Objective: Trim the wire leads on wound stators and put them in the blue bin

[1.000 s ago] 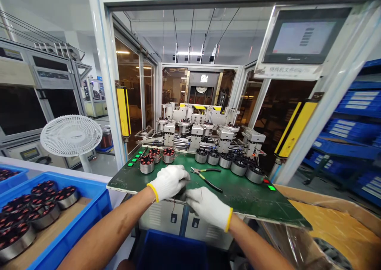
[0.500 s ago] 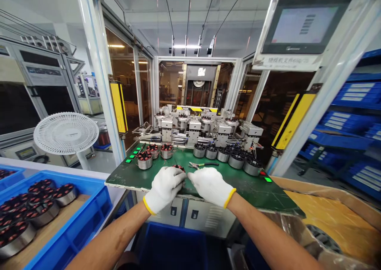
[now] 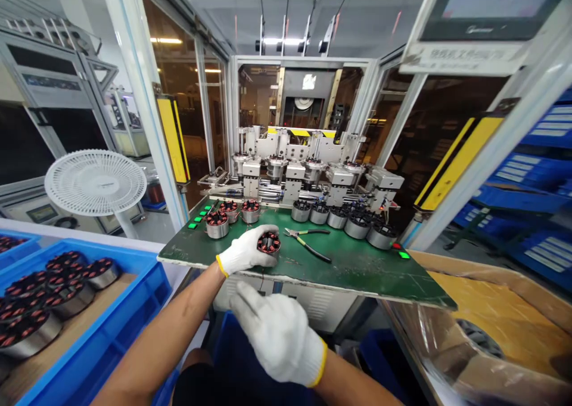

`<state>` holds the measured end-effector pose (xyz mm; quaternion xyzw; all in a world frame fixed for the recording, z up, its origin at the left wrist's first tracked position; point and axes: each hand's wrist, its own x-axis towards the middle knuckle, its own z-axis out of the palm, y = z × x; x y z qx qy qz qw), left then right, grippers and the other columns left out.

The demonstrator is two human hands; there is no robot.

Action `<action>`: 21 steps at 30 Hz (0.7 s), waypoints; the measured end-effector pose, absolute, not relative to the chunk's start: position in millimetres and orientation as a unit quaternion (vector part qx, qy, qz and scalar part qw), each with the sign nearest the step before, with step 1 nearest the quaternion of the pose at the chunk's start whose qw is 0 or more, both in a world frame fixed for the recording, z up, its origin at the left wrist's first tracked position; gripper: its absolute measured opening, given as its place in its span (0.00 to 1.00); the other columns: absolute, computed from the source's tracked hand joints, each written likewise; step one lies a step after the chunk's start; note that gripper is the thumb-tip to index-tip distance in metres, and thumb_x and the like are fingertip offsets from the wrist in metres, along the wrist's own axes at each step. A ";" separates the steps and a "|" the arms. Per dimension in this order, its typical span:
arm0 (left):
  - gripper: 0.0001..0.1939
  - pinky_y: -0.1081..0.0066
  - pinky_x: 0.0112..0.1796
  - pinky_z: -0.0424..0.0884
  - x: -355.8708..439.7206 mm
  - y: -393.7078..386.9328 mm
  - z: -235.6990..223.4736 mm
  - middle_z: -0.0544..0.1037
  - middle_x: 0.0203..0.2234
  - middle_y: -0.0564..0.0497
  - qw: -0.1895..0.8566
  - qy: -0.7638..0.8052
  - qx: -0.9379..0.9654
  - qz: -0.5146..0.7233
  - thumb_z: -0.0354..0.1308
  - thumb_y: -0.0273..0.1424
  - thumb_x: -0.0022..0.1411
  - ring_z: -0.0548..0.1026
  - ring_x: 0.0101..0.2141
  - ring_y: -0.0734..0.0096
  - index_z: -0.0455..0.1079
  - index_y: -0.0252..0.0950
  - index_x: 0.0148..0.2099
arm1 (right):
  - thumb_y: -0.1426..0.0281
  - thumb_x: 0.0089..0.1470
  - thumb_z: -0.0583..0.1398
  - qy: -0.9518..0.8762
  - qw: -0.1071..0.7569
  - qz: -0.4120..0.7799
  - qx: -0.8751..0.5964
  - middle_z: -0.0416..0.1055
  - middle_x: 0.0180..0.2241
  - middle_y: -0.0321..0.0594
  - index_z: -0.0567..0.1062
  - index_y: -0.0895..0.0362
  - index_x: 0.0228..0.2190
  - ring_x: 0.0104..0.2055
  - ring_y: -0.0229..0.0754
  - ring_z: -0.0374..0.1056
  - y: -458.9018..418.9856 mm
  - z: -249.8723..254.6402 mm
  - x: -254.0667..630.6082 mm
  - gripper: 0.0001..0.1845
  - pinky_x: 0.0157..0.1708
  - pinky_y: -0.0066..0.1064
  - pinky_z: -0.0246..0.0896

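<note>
My left hand (image 3: 245,251), in a white glove with a yellow cuff, is wrapped round the side of a wound motor stator (image 3: 269,246) near the bench's front edge. Copper coils show on the stator's top. Lower and closer to me is my gloved right hand (image 3: 281,334), off the bench edge, its fingers pressed together and pointing left; whatever they hold, if anything, I cannot make out. Right of the held stator lie cutting pliers (image 3: 308,245) with green-and-black handles, jaws toward the stator.
Wound stators (image 3: 217,224) stand at the bench's left; several unwound stator cores (image 3: 356,224) line its right. Behind is a winding machine (image 3: 295,173). A blue crate (image 3: 129,322) of stators sits left, beside a white fan (image 3: 96,182). A cardboard box (image 3: 504,316) is at right.
My right hand has left the bench top and come down toward me, uncovering the pliers. The left hand still grips the stator, which now shows more fully. The view has shifted.
</note>
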<state>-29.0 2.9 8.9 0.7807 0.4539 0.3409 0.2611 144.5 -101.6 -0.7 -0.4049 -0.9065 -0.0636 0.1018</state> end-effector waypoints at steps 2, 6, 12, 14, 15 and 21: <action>0.36 0.62 0.50 0.67 -24.4 5.0 3.0 0.73 0.48 0.49 0.239 0.475 0.772 0.349 0.64 0.32 0.43 0.71 0.47 0.60 0.62 0.40 0.57 | 0.63 0.61 0.46 -0.901 0.112 -0.101 -0.406 0.58 0.60 0.45 0.56 0.48 0.61 0.35 0.42 0.69 -90.1 -12.1 128.0 0.27 0.34 0.31 0.63; 0.34 0.61 0.50 0.67 -21.4 5.1 -4.5 0.73 0.48 0.46 0.216 0.480 0.768 0.365 0.61 0.28 0.44 0.72 0.47 0.59 0.62 0.38 0.56 | 0.68 0.62 0.42 -0.822 0.148 -0.176 -0.521 0.51 0.62 0.53 0.54 0.55 0.62 0.33 0.42 0.69 -46.3 -16.9 125.9 0.27 0.33 0.33 0.62; 0.34 0.62 0.48 0.69 -20.9 5.1 -5.4 0.75 0.46 0.49 0.200 0.501 0.761 0.359 0.64 0.33 0.42 0.74 0.44 0.59 0.63 0.41 0.55 | 0.66 0.64 0.42 -0.770 0.176 -0.197 -0.580 0.60 0.56 0.55 0.60 0.59 0.58 0.35 0.44 0.69 -32.5 -13.7 130.9 0.25 0.33 0.32 0.60; 0.34 0.63 0.47 0.69 -20.2 5.5 -5.9 0.75 0.45 0.50 0.197 0.504 0.760 0.361 0.64 0.32 0.42 0.74 0.44 0.60 0.63 0.42 0.54 | 0.68 0.63 0.42 -0.758 0.159 -0.209 -0.598 0.68 0.47 0.55 0.62 0.60 0.56 0.32 0.44 0.69 -37.3 -11.6 125.8 0.23 0.28 0.31 0.58; 0.34 0.64 0.46 0.70 -19.9 5.8 -6.3 0.75 0.44 0.50 0.196 0.505 0.759 0.361 0.64 0.32 0.42 0.74 0.43 0.60 0.63 0.43 0.54 | 0.69 0.63 0.42 -0.752 0.148 -0.215 -0.605 0.69 0.42 0.54 0.63 0.59 0.54 0.31 0.44 0.69 -39.5 -10.3 123.2 0.22 0.26 0.30 0.57; 0.34 0.64 0.45 0.70 -19.9 5.9 -6.5 0.75 0.44 0.50 0.200 0.518 0.753 0.353 0.65 0.34 0.41 0.75 0.43 0.60 0.64 0.43 0.54 | 0.73 0.60 0.43 -0.736 0.127 -0.181 -0.640 0.68 0.30 0.48 0.70 0.60 0.38 0.28 0.46 0.69 -41.2 4.0 124.7 0.17 0.27 0.33 0.59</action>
